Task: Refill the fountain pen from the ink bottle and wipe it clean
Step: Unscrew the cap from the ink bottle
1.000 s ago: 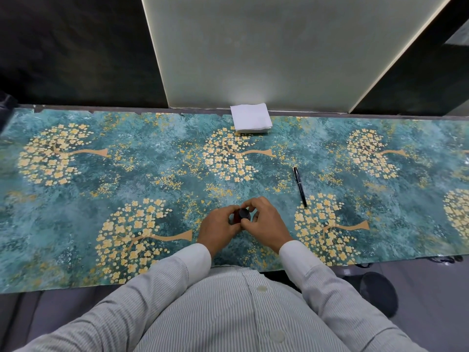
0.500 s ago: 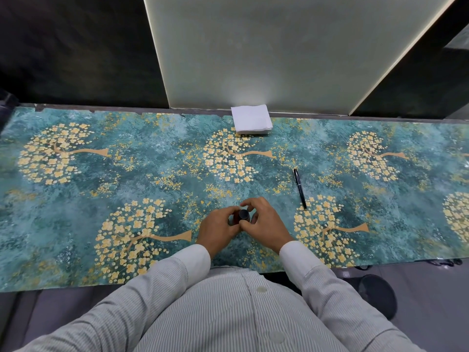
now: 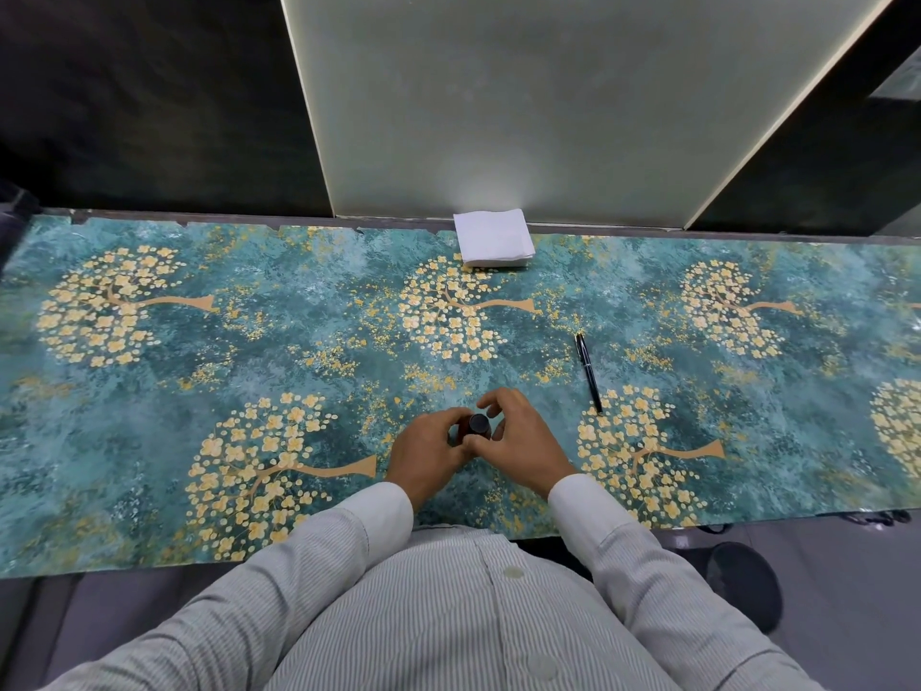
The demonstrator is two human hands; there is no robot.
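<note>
Between both hands, the ink bottle [image 3: 472, 427]: left hand [image 3: 427, 453] grips it, right hand [image 3: 518, 441] pinches the cap [image 3: 479, 422]; uncapping likely, fountain pen [image 3: 588, 372] next.

The table cover [image 3: 309, 351] is mottled teal and blue-green, printed with trees of pale yellow blossoms on tan trunks and loose scatters of gold flecks. A white stack of tissues [image 3: 493, 237] lies at its far edge, the pen [image 3: 588, 371] is black with thin silver bands, and the bottle cap [image 3: 479, 423] is black. The shirt [image 3: 448, 615] is light grey with fine darker pinstripes and pale buttons, and the wall panel [image 3: 523, 102] is a dull grey-green between black surrounds.
</note>
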